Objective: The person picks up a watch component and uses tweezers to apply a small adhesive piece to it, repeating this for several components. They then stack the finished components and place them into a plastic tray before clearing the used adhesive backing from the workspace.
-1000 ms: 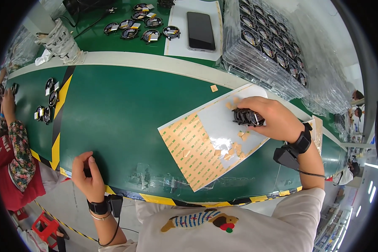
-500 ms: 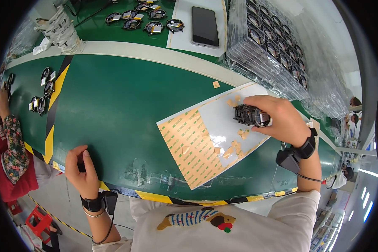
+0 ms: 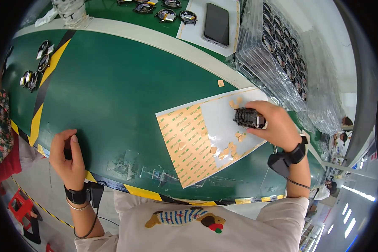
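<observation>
My right hand (image 3: 274, 122) is closed round a stack of black watch cases (image 3: 250, 118), thumb on the near side and fingers on the far side. The stack lies sideways over the bare glossy part of an adhesive sheet (image 3: 180, 138), whose left part carries a tan printed backing. Small tan adhesive pieces (image 3: 229, 150) are scattered on the sheet beside and below that hand. My left hand (image 3: 69, 157) rests by the near left edge of the green table (image 3: 113, 96), fingers loosely curled, thumb apart, nothing visible in it.
Clear plastic trays (image 3: 260, 54) filled with watch cases are stacked at the far right. A phone (image 3: 216, 24) lies on a white sheet behind the pale ledge (image 3: 155, 40). More watch cases (image 3: 43, 62) sit at the left near striped tape (image 3: 50, 73). A co-worker's sleeve (image 3: 1, 122) shows at far left.
The view has shifted, so the ledge and far items sit higher in the picture. My right hand keeps hold of the stack over the sheet. My left hand stays curled near the table edge.
</observation>
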### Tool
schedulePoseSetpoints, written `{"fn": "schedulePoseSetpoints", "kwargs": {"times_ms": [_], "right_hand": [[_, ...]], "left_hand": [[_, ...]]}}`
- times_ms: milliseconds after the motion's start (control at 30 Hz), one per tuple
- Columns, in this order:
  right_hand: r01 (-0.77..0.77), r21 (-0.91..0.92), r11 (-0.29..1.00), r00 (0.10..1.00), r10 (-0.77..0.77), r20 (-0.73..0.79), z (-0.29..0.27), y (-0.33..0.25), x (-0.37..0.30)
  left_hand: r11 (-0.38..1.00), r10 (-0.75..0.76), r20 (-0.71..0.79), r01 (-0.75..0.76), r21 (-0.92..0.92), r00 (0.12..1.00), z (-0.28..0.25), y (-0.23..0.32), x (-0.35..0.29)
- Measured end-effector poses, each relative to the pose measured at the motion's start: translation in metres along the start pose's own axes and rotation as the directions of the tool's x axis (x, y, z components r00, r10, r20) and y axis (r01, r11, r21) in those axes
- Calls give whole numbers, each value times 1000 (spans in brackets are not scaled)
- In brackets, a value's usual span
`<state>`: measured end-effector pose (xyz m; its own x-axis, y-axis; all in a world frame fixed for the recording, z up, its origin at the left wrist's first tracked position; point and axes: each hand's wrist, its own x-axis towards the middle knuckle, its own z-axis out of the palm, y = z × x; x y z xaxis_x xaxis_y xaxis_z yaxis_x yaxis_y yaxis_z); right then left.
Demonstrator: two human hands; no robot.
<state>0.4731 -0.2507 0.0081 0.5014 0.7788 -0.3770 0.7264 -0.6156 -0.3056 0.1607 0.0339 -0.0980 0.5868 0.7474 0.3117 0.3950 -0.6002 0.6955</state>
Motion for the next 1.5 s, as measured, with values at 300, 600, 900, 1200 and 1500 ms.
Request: {"fn": "schedulePoseSetpoints", "kwargs": {"times_ms": [300,600,900,1200,1500], "right_hand": [[204,-10,979,958,-202,-206,31,9,3],[230,140,963,789,-100,-606,-74,28,-4],[-317,503,804,558,587,-587,-184,218,81],[-683,121,720,478,566,-672,-190,275,124],[12,458,889,633,348,-691,-226,235,217]], "left_hand": [[999,29,6,-29,-17,1000,0,-2,1],[1000,4,41,-4,7,999,-3,4,1],[998,55,-23,-54,9,998,2,1,1],[986,-65,63,55,159,996,-10,23,7],[980,23,53,-33,195,998,-3,31,14]]}}
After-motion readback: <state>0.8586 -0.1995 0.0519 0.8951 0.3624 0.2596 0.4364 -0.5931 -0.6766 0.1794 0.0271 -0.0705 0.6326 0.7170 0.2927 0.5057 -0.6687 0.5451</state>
